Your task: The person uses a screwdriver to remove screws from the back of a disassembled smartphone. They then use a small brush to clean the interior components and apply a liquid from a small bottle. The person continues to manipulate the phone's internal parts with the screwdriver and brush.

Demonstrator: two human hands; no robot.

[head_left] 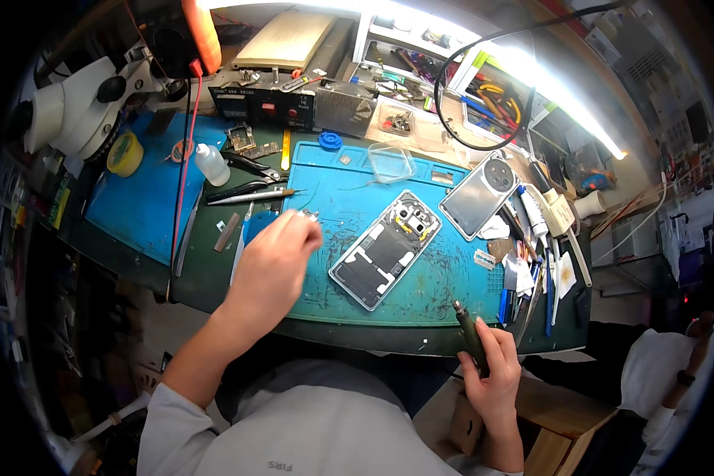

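Observation:
My right hand (pixel 493 371) is closed around a dark green, pen-shaped tool (pixel 473 343) with a short metal tip, held over the mat's front edge. My left hand (pixel 274 258) is raised over the left part of the blue mat, its fingers pinched together. Small metallic bits show just beyond those fingertips; whether the fingers hold one is hidden. Between the hands, an opened smartphone (pixel 382 260) lies at a slant, its camera module and dark inner parts exposed. Up and to its right rests a phone back cover (pixel 479 197) with a round camera ring.
Tweezers (pixel 255 195), pliers and a white squeeze bottle (pixel 212 164) lie at the left. Pens and tools crowd the mat's right side. A clear plastic box (pixel 391 162) stands behind the phone. A microscope (pixel 75 111) is far left; another person (pixel 665 369) is at right.

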